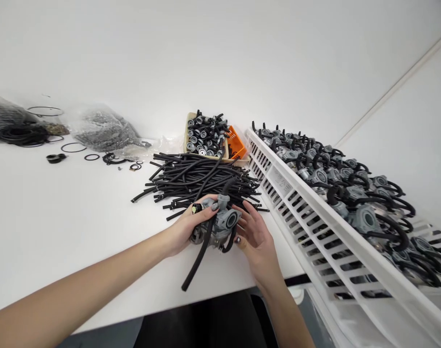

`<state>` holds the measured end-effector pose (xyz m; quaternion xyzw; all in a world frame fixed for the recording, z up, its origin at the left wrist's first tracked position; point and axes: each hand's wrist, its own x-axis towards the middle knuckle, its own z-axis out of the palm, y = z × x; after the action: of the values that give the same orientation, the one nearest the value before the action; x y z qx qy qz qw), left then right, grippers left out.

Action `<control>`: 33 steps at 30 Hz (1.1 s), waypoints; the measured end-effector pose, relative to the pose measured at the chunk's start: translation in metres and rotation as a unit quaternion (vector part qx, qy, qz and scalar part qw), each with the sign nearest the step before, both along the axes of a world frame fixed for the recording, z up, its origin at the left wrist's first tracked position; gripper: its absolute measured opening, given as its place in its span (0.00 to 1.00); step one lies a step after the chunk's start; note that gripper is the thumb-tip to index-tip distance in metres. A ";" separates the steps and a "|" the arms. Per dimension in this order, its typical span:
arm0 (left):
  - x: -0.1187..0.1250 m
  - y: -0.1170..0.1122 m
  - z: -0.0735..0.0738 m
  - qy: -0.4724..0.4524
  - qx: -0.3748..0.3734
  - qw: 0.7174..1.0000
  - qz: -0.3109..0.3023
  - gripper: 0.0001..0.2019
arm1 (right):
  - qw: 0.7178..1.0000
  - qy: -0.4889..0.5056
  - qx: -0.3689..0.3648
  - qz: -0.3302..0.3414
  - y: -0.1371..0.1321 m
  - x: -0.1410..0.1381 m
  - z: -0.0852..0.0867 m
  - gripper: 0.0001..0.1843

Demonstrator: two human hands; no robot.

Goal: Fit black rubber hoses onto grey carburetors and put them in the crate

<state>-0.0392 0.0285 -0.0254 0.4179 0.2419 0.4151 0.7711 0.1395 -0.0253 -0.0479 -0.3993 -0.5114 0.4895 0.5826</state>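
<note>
A grey metal carburetor (218, 223) with black rubber hoses is held over the front of the table. My left hand (191, 223) is closed around its left side, thumb on top near a small black fitting. One black hose (200, 258) hangs down from it toward me, and a shorter one curves at its right. My right hand (254, 237) is beside the carburetor's right side, fingers apart and slightly curled, with the thumb near the short hose. Just behind the carburetor lies a pile of cut black hoses (191, 176).
At right, a white slotted crate (289, 188) holds many carburetors with hoses. Behind the hose pile stand a cream bin (187, 130) of small capped parts and an orange bin (236, 140). Plastic bags (106, 128), rubber rings (92, 157) and a black part (56, 158) lie at left.
</note>
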 end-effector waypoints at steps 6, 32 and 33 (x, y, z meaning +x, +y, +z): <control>0.001 -0.001 0.002 0.126 0.165 0.956 0.208 0.18 | 0.996 -0.032 0.035 -0.073 -0.002 -0.001 0.005 0.09; 0.005 -0.010 0.009 0.265 0.230 0.890 0.290 0.16 | 0.982 -0.176 0.070 -0.025 -0.009 -0.009 0.005 0.07; 0.005 -0.010 0.009 0.261 0.235 0.893 0.283 0.16 | 0.983 -0.169 0.071 -0.022 -0.009 -0.009 0.005 0.07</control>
<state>-0.0340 0.0186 -0.0166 0.5941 0.4374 0.5368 0.4094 0.1307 -0.0346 -0.0431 -0.4446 -0.6274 0.3646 0.5252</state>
